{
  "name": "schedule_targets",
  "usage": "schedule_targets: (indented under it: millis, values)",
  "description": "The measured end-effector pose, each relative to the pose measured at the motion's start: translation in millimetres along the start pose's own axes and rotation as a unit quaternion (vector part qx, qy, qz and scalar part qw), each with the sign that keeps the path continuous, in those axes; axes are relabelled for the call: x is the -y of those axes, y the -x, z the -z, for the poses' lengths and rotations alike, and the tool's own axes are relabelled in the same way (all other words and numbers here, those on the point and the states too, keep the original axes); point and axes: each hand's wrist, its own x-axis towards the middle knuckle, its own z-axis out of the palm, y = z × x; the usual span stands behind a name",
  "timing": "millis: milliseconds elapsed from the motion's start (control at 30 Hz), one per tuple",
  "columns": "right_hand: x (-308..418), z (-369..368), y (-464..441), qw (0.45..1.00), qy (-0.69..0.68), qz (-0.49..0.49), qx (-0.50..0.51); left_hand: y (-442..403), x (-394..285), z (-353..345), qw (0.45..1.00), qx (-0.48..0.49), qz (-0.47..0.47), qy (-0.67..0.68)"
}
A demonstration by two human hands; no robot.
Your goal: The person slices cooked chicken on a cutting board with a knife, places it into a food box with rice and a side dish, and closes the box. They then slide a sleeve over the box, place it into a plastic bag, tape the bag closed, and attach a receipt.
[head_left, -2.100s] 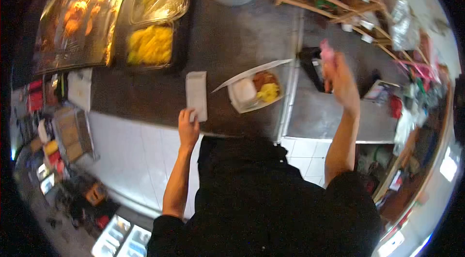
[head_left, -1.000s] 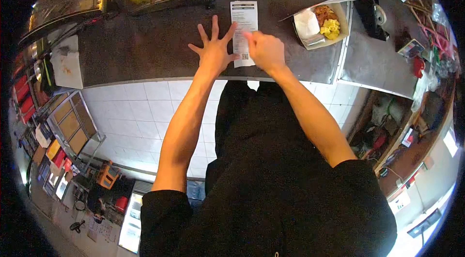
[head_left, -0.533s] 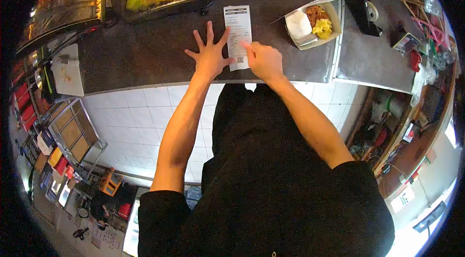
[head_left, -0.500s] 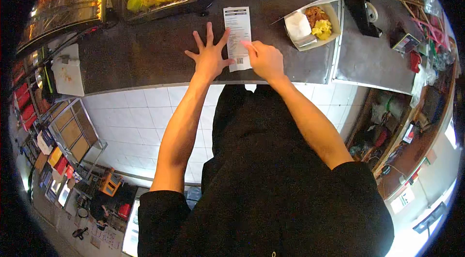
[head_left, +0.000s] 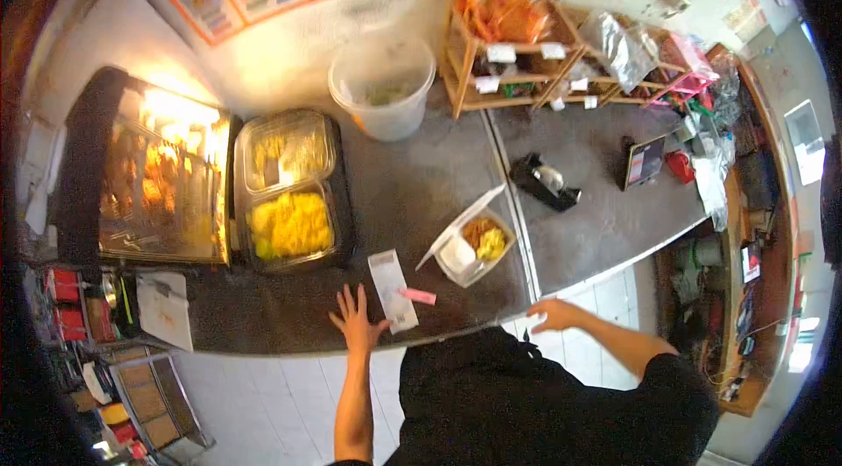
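Note:
A printed paper slip [head_left: 386, 277] lies on the dark counter [head_left: 421, 176], with a small pink item [head_left: 419, 297] resting across its right part. My left hand [head_left: 357, 321] is spread on the counter, its thumb at the slip's left edge. Beyond the counter's front edge, at the right, is my right hand [head_left: 554, 315], fingers curled; whether anything is in them is too small to tell. Between the slip and the metal seam stands an open takeaway box [head_left: 471, 276] holding a white portion, reddish-brown food and yellow food.
A lit food display [head_left: 162, 176] and a black tray with yellow food [head_left: 291, 225] stand left. Behind are a clear bucket [head_left: 386, 115] and wooden racks [head_left: 517, 102]. A black tape dispenser [head_left: 544, 181] and small screen [head_left: 645, 163] sit right; a white board [head_left: 164, 312] lies far left.
My right hand has left the slip and moved right, off the counter's edge. The pink item now lies on the slip. My left hand remains spread beside it. The view has tilted up, showing the wall.

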Motion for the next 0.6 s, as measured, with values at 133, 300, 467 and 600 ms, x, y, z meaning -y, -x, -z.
schedule_targets:
  millis: [133, 300, 467, 600]
  values:
    - [63.6, 213.0, -46.8, 0.941, -0.018, 0.074, -0.329, 66.3, -3.7, -18.4, 0.969, -0.143, -0.077, 0.187]
    - [131.8, 424.8, -85.4, 0.729, 0.076, 0.186, -0.654, 184.0, 12.6, -66.1, 0.717, 0.346, 0.190, 0.575]
    - [162.8, 503.1, -158.0, 0.730, 0.177, 0.118, -0.650, 250.2, 9.3, -59.5, 0.662, 0.324, 0.288, 0.612]
    - [180.4, 525.5, -193.1, 0.777, 0.173, -0.003, -0.606, 296.9, 50.8, -145.4, 0.780, 0.269, 0.258, 0.503]
